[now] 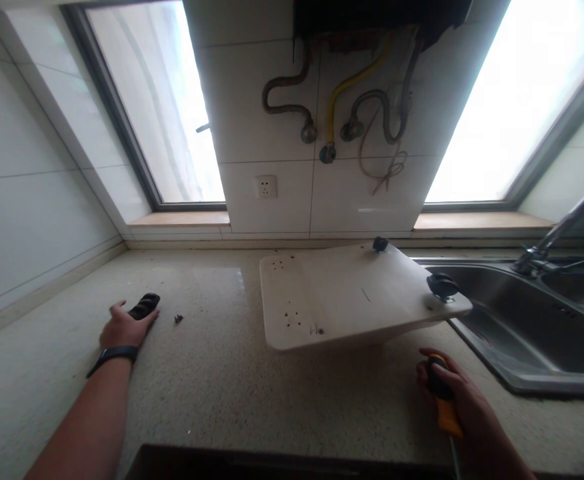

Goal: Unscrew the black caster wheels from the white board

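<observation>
On the left side of the countertop, my left hand [125, 327] is closed around a dark, lumpy piece that looks like black casters [145, 306]. A few small dark screws [179, 319] lie just right of it. In my right hand [449, 387] is a screwdriver [445, 397] with an orange and black handle, its shaft pointing down towards me. Between the hands lies an off-white board [342, 293], underside up and slightly tilted. Black casters stand at its right end, a near one [443, 285] and a far one [381, 244]. Screw holes mark its left end.
A speckled stone countertop [212, 393] carries everything. To the right is a steel sink [512, 380] with a tall faucet [539, 253], the board's right end reaching its rim. Behind are a wall socket [266, 187], pipes [292, 107] with valves, and two windows.
</observation>
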### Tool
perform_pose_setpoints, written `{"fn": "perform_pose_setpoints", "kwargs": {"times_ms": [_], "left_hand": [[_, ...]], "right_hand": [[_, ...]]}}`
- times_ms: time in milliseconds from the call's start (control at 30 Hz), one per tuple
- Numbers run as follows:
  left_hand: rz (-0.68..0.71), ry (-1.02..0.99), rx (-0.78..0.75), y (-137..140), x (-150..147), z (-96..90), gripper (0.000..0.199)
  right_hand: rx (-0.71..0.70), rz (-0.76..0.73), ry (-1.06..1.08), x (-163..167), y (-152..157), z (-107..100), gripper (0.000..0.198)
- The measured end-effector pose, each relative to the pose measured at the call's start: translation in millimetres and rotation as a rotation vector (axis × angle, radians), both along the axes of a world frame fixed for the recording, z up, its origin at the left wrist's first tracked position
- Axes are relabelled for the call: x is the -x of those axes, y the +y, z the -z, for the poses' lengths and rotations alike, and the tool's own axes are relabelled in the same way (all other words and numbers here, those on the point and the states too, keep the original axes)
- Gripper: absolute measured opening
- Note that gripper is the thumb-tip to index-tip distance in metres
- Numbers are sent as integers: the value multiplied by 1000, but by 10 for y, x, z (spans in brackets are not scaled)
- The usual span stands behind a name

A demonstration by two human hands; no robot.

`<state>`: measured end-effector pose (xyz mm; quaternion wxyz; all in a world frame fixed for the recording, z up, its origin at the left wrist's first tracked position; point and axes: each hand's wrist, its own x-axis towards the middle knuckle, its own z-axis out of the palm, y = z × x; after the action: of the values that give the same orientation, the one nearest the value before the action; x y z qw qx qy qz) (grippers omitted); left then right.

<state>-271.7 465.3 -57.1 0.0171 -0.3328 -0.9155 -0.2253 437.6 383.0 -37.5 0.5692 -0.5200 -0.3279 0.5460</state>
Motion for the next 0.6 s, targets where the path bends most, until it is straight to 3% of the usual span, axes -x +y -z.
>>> {"fn": "perform_pose_setpoints", "kwargs": {"times_ms": [133,300,467,600], "left_hand": [[57,16,-115,-85,-165,-102,108],[87,339,-358,-184,-368,-124,103],[200,454,-488,-247,-480,-102,103],[340,389,-536,-214,-579,-109,77]], "right_hand": [[-10,20,8,13,5,10,47],[-8,27,28,26,24,12,47],[-37,20,35,30,21,-2,46],[-47,18,41,25,0,-4,46]]}}
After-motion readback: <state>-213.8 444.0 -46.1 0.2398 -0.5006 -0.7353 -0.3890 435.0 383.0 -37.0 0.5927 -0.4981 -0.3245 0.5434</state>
